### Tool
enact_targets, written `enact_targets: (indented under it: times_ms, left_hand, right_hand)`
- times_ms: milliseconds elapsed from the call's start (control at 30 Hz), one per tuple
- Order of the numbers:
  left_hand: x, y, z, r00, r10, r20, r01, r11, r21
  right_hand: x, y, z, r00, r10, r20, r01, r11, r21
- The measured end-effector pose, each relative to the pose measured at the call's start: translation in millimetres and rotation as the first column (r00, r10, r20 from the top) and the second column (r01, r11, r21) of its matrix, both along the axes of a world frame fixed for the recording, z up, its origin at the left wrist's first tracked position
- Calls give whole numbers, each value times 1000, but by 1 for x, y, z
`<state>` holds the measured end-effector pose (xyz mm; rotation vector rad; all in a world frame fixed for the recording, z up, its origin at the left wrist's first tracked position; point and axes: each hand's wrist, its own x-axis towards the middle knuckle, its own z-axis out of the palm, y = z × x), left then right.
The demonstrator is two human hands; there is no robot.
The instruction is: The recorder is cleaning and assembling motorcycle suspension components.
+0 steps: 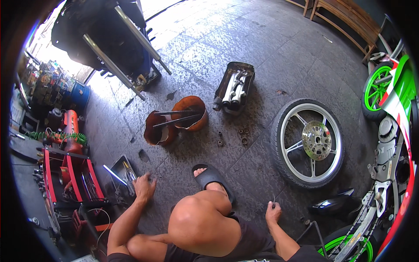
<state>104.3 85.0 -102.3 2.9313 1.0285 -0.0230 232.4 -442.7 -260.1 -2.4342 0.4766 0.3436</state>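
My left hand point(144, 187) is low over the floor, just right of a dark tray point(118, 165) with metal tools in it. Its fingertips are blurred, and I cannot tell whether they hold anything. Out to the right, my right hand point(273, 213) is closed with a thin metal piece point(274, 200) sticking up from the fingers; its exact kind is too small to make out. Beyond that hand lies a motorcycle wheel point(293, 147) with a silver rim and brake disc. Small metal rings point(244, 141) lie on the floor ahead of my sandalled foot point(208, 176).
Two cut orange containers point(158, 136) hold long springs. Behind them, a cut black container point(221, 89) holds silver fork parts. A red tool rack point(72, 174) and red tank point(71, 124) line the left. A partly stripped motorcycle point(386, 131) stands right; a wooden bench point(345, 19) is far right.
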Motion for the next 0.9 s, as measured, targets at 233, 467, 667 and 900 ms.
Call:
enact_targets:
  times_ms: [233, 467, 667, 900]
  left_hand:
    - [-16, -16, 6, 957, 285, 58, -242, 891, -385]
    - [-63, -47, 8, 679, 725, 116, -257, 382, -888]
    - [-76, -93, 50, 557, 827, -80, -89, -37, -995]
    - [-84, -91, 90, 400, 915, 40, 61, 17, -998]
  right_hand:
    - [16, 11, 2, 993, 93, 79, -99, 992, 80]
    - [26, 41, -8, 965, 233, 121, -250, 956, 152]
    - [43, 71, -8, 949, 287, 134, -307, 936, 172]
    - [50, 100, -10, 930, 322, 176, -357, 905, 232]
